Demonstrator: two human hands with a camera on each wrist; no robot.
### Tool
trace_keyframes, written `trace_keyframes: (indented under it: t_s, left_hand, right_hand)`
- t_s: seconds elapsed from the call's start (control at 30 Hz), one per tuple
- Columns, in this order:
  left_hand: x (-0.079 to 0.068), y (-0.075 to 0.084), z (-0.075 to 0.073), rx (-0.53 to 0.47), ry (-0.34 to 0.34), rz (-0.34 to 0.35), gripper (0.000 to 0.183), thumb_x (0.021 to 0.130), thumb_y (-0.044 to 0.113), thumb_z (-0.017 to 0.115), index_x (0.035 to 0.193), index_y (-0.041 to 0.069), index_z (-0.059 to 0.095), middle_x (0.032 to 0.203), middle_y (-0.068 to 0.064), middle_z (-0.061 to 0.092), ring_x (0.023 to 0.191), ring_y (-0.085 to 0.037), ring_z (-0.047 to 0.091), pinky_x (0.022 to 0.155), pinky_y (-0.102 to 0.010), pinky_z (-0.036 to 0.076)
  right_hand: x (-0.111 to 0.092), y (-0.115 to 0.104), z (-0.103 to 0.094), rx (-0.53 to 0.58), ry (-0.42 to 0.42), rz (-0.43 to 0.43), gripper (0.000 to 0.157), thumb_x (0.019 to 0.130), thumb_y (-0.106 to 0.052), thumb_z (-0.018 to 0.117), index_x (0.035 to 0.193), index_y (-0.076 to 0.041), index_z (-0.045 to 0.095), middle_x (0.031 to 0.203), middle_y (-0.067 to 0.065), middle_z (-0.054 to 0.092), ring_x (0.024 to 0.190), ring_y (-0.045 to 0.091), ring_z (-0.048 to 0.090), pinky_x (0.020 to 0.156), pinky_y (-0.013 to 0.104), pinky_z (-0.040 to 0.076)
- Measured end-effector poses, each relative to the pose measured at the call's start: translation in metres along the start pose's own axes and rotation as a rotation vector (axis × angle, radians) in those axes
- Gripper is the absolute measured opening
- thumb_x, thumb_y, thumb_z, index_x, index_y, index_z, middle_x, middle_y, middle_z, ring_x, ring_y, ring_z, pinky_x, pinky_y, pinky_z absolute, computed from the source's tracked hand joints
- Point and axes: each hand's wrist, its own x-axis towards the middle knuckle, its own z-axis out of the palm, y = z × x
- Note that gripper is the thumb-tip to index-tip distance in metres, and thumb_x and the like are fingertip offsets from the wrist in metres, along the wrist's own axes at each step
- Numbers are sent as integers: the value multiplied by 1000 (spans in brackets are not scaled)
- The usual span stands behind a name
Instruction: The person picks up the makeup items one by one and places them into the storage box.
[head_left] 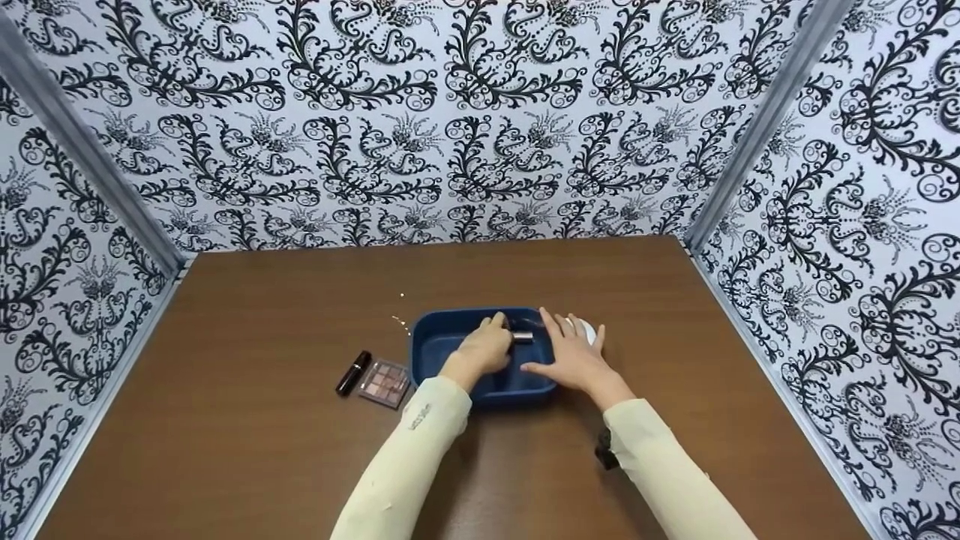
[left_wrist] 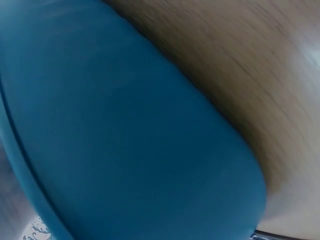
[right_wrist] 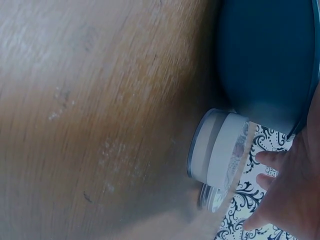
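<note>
1. Left hand [head_left: 486,347] is inside the blue tray [head_left: 442,337], fingers curled round a small dark bottle with a silver cap [head_left: 521,334]; it grips the bottle over the tray's right half.
2. Right hand [head_left: 571,354] lies flat, fingers straight and spread, over the tray's right rim and the table just beyond; it holds nothing.
3. Bottle sits between the two hands: in the left fingertips, just left of the right hand's fingers. Can't tell if the right hand touches it.
4. White round jar [right_wrist: 219,148] stands on the table touching or just beside the tray's right outer wall, by the right hand's fingertips [right_wrist: 267,159]; in the head view it is mostly hidden behind that hand.
5. Left wrist view shows only the tray's blue wall [left_wrist: 125,150] and wood table [left_wrist: 260,75], blurred; no hand detail there.
6. Left of the tray, near side: eyeshadow palette [head_left: 385,382] just beside the tray's near-left corner, dark lipstick tube [head_left: 353,373] just left of the palette.
7. Thin chain or bead string [head_left: 401,322] lies on the brown table [head_left: 300,450] at the tray's far-left corner.
8. Both forearms wear cream sleeves [head_left: 405,465].
</note>
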Motion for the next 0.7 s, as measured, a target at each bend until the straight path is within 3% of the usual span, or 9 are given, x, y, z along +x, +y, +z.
trace_keyframes:
  t_s: [0.33, 0.7]
  left_hand:
    - [-3, 2, -1, -3, -22, 16, 26, 95, 13, 63, 118, 6, 71, 132, -9, 53, 120, -27, 53, 101, -39, 51]
    - [-13, -6, -24, -36, -48, 59, 45, 94, 4, 57, 135, 22, 65, 145, -1, 56, 135, -24, 50, 110, -40, 45]
  right_hand:
    - [-1, 0, 2, 11, 6, -9, 108, 80, -70, 66, 162, -21, 15, 162, 16, 31, 152, 44, 18, 111, 80, -1]
    - [-1, 1, 0, 8, 16, -16, 107, 80, -69, 67, 162, -23, 15, 162, 16, 30, 152, 45, 19, 110, 81, 1]
